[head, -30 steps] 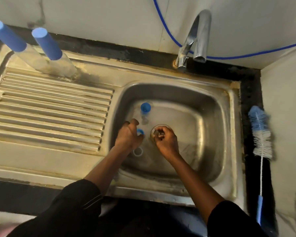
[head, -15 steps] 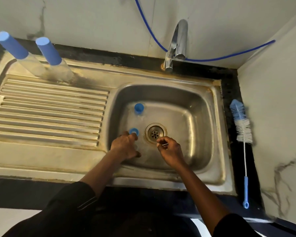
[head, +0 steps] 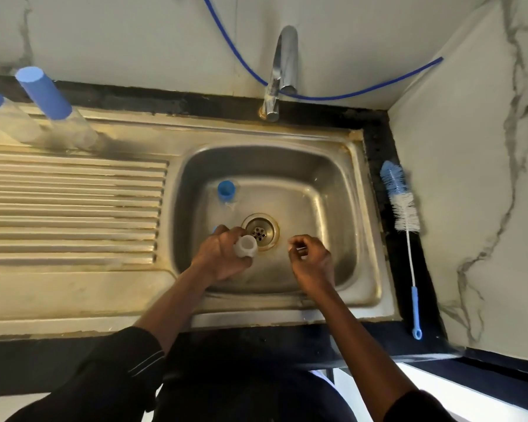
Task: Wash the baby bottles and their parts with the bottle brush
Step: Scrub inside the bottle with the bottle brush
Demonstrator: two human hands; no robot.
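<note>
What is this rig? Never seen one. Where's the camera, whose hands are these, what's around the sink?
No machine: a person works with bare hands, filmed by one wide-angle camera worn on the head, looking down. The left hand grips a small clear bottle part over the steel sink. The right hand has curled fingers; whether they pinch anything is too small to tell. A blue-topped bottle stands in the basin. The bottle brush lies on the dark counter at right, untouched. Two blue-capped bottles stand on the drainboard at left.
</note>
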